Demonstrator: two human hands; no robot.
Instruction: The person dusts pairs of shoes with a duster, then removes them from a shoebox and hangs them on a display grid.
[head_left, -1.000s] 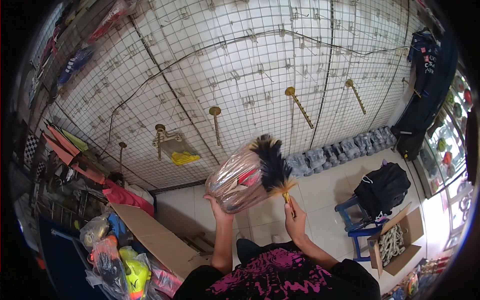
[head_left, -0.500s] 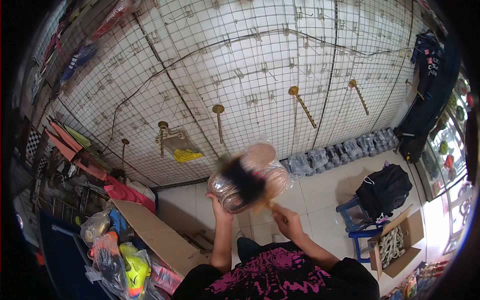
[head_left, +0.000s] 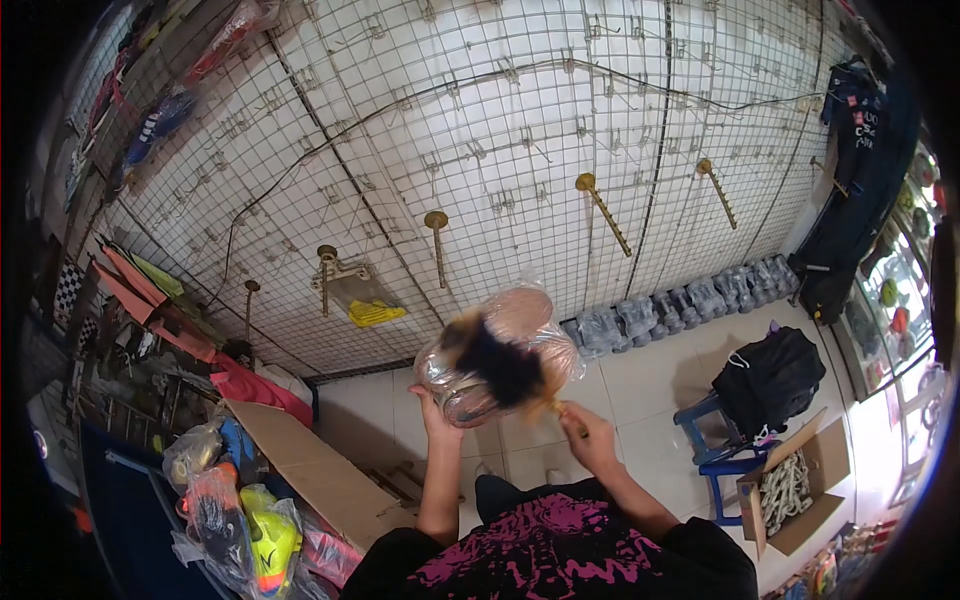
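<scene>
The left hand (head_left: 437,412) is propping up a clear plastic-wrapped bundle of tan rounded goods (head_left: 520,320) from beneath, fingers curled around its lower left edge, holding it at chest height in front of the white wire-grid wall (head_left: 480,130). The right hand (head_left: 590,436) is clenching the thin golden handle of a black-and-tan feather duster (head_left: 500,362). The duster's long axis is running from the right hand at lower right up and leftward, so that the dark feather head is lying across the front face of the bundle, touching the wrap. The bundle is thus sitting up and to the left of the right hand, directly above the left. The feathers are blurred, so their exact outline cannot be read. Below left, an open brown cardboard box (head_left: 310,470) is standing on the tiled floor, well apart from both hands.
</scene>
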